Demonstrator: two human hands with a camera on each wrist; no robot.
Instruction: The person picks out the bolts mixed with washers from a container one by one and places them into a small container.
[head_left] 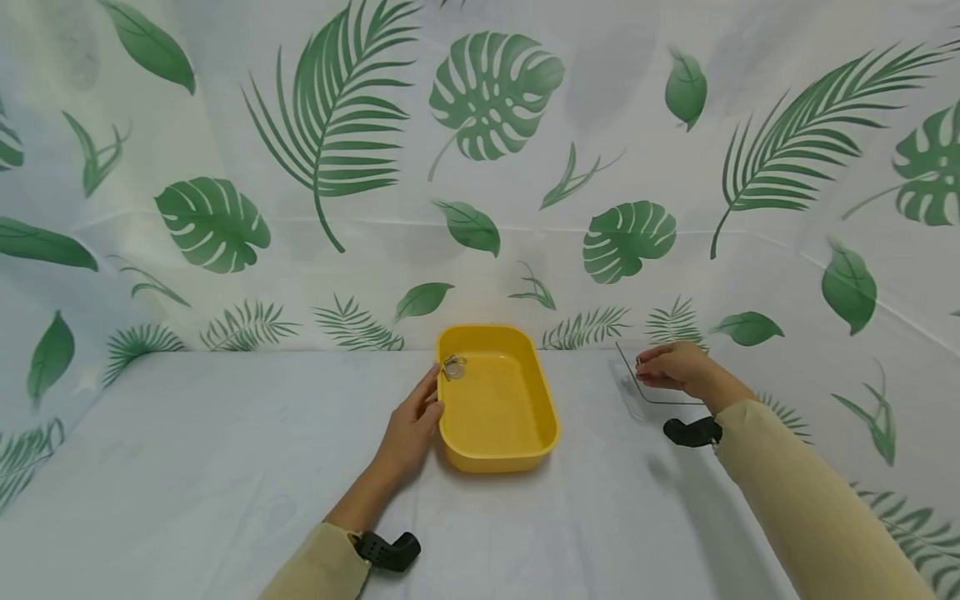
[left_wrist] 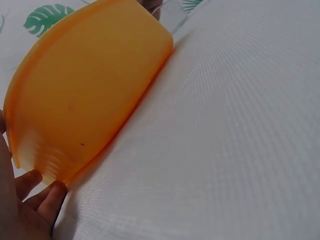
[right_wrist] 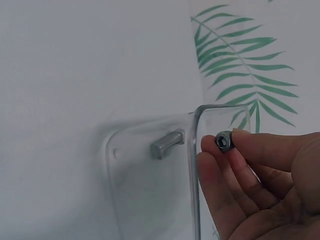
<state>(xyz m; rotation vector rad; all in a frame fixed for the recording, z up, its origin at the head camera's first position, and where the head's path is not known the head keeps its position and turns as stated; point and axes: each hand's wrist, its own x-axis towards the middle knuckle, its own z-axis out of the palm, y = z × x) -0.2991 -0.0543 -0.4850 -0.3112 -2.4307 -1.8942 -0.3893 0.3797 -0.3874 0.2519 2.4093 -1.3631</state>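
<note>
In the head view, a yellow plastic bin (head_left: 498, 408) stands on the white-covered table, with a few small metal pieces (head_left: 454, 367) inside by its left wall. My left hand (head_left: 408, 425) holds the bin at its left side, fingertips (left_wrist: 55, 192) against the outer wall in the left wrist view. At the right, my right hand (head_left: 678, 371) pinches a small metal socket-head bolt (right_wrist: 224, 141) between thumb and fingertips, its hex recess showing. The hand is over a clear plastic container (right_wrist: 195, 175), in which another metal bolt (right_wrist: 167, 144) lies.
A white cloth with green leaf prints (head_left: 465, 275) hangs behind the table. White cloth (head_left: 225, 450) covers the tabletop. The clear container's thin rim (head_left: 637, 385) is close to the back edge, to the right of the yellow bin.
</note>
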